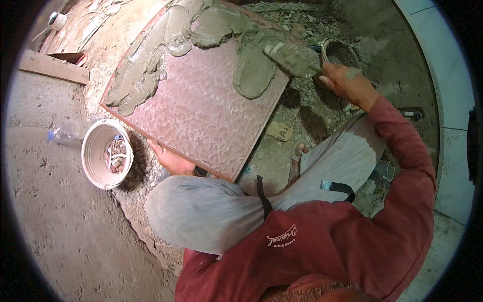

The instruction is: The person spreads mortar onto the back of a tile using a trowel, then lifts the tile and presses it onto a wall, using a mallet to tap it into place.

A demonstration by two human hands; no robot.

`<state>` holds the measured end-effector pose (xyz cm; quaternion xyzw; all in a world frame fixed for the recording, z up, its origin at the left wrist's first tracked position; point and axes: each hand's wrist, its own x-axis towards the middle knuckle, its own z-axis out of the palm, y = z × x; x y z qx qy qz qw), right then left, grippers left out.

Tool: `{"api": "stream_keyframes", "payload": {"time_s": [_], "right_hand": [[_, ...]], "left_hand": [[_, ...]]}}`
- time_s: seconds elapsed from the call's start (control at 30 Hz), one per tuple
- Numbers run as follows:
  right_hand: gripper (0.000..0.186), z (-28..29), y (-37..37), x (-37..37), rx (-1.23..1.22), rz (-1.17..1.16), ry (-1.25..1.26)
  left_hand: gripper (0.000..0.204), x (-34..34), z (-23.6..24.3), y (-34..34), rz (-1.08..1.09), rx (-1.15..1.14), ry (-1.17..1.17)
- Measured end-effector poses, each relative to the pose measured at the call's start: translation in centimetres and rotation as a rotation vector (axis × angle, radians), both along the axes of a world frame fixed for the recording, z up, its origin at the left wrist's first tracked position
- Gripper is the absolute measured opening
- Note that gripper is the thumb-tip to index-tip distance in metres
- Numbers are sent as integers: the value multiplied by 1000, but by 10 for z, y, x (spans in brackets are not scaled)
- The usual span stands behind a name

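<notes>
A large square reddish-brown tile [201,100] is tilted in front of me, its patterned face up. Wet grey mortar [176,30] lies thickly along its far and left edges, with a separate patch at the upper right. My right hand [349,88] is closed round the handle of a trowel, and the mortar-smeared trowel blade [297,58] rests over the tile's right edge by that patch. At the near left edge, my left hand [173,160] grips the tile from beneath; some fingers are hidden under it, and my left knee covers the forearm.
A white bucket [90,156] with small scraps stands left of the tile, beside a clear plastic bottle [65,135]. A mortar-stained container [342,50] sits beyond my right hand. Rubble [279,131] covers the ground by my sandalled foot. Pale tiles [455,100] line the far right.
</notes>
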<state>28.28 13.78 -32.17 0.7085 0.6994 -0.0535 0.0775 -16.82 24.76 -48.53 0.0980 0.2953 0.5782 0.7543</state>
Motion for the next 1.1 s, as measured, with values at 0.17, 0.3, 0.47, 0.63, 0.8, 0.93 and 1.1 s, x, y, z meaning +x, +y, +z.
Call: {"api": "stream_keyframes", "payload": {"time_s": [0.17, 0.3, 0.47, 0.63, 0.8, 0.93, 1.1], "right_hand": [[34, -12, 7, 18, 49, -66, 57], [39, -22, 45, 6, -321, -728, 1098], [45, -32, 117, -43, -335, -634, 1321], [42, -18, 143, -73, -556, -469, 1229], [26, -34, 145, -95, -189, 211, 418], [23, -54, 166, -81, 429, 408, -69], [27, -52, 216, -79, 299, 140, -95]], "left_hand": [[73, -1, 4, -2, 7, -45, -1], [74, 3, 4, 0, 1, -23, -1], [70, -2, -3, 1, 9, 11, -43], [69, -5, -15, 0, 0, 56, -101], [70, -2, -9, -2, 28, 54, -107], [70, -2, -12, 0, 6, 41, -123], [69, -4, -16, 0, -9, 66, -120]]}}
